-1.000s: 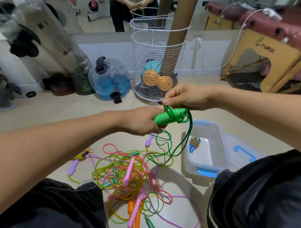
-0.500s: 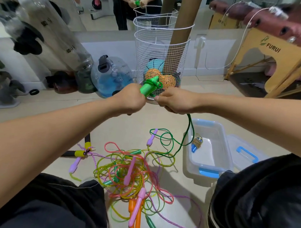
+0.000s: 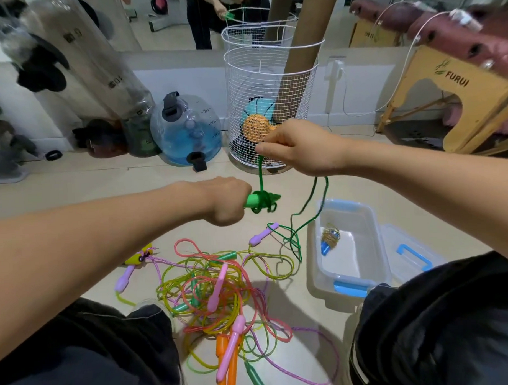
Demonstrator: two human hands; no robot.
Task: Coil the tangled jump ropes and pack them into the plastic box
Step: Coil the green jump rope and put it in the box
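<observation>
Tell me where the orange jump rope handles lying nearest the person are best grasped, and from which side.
Grip the orange handles around their lower shafts, coming from above and the left. They lie flat, side by side on the floor, while a pink handle crosses their right side, so the left flank is probably freer.

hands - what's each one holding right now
Left hand: closed on the green handle.
Right hand: pinching the green rope.

Your green rope (image 3: 308, 207) is half-wound on its handle (image 3: 257, 200).
Tangled ropes (image 3: 216, 291) cover the floor; the open box (image 3: 351, 278) holds one bundle (image 3: 329, 238).
</observation>
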